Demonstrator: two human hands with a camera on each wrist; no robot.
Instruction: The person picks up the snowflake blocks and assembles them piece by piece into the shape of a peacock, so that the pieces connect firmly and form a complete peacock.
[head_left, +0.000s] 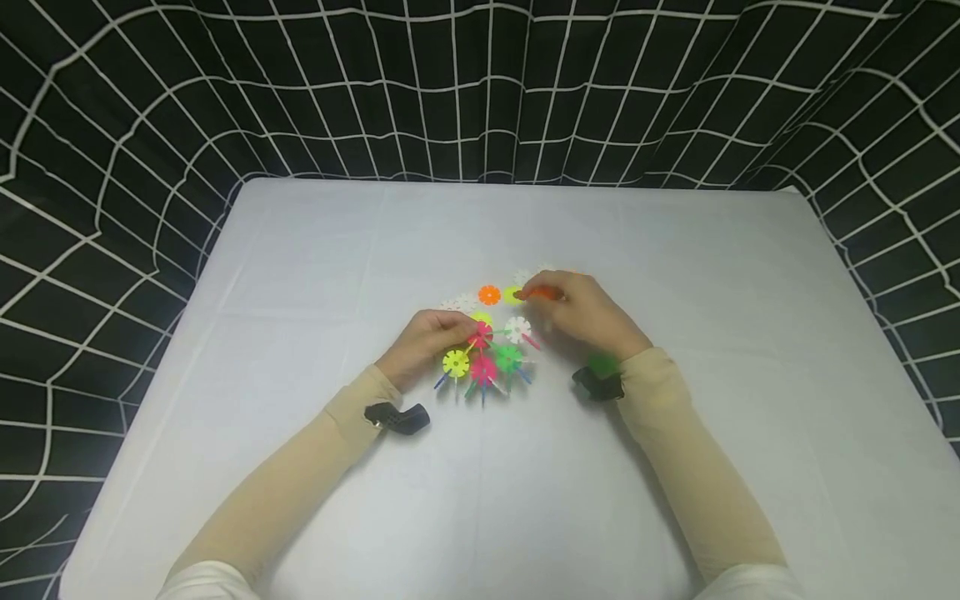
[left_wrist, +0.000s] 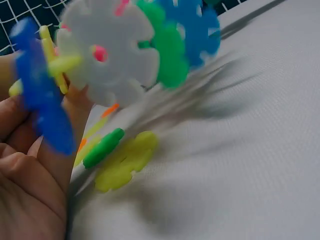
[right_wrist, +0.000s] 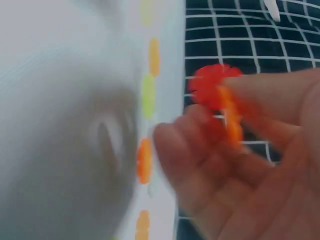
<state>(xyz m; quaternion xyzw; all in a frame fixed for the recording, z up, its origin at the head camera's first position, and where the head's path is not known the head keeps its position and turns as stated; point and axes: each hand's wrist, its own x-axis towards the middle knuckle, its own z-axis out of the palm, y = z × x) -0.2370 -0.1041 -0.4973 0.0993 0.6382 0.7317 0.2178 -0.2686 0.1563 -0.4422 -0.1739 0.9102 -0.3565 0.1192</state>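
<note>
A cluster of joined plastic snowflake discs [head_left: 486, 357], yellow, pink, green and white, stands on the white table [head_left: 300, 275]. My left hand [head_left: 427, 342] grips this cluster from its left side; in the left wrist view the white disc [left_wrist: 112, 50], a blue disc [left_wrist: 42, 100] and a green disc [left_wrist: 170, 50] sit above my fingers [left_wrist: 30, 175]. My right hand [head_left: 581, 312] pinches a red and an orange disc [head_left: 542, 292] just right of the cluster. The right wrist view shows the red disc [right_wrist: 212, 85] and orange disc [right_wrist: 231, 117] between thumb and fingertips [right_wrist: 180, 137].
Loose discs lie behind the cluster: an orange one [head_left: 489, 294], a yellow-green one [head_left: 512, 295] and pale white ones [head_left: 459, 302]. A yellow-green disc [left_wrist: 125, 160] lies flat near my left hand. Black netting [head_left: 480, 83] walls the table on three sides.
</note>
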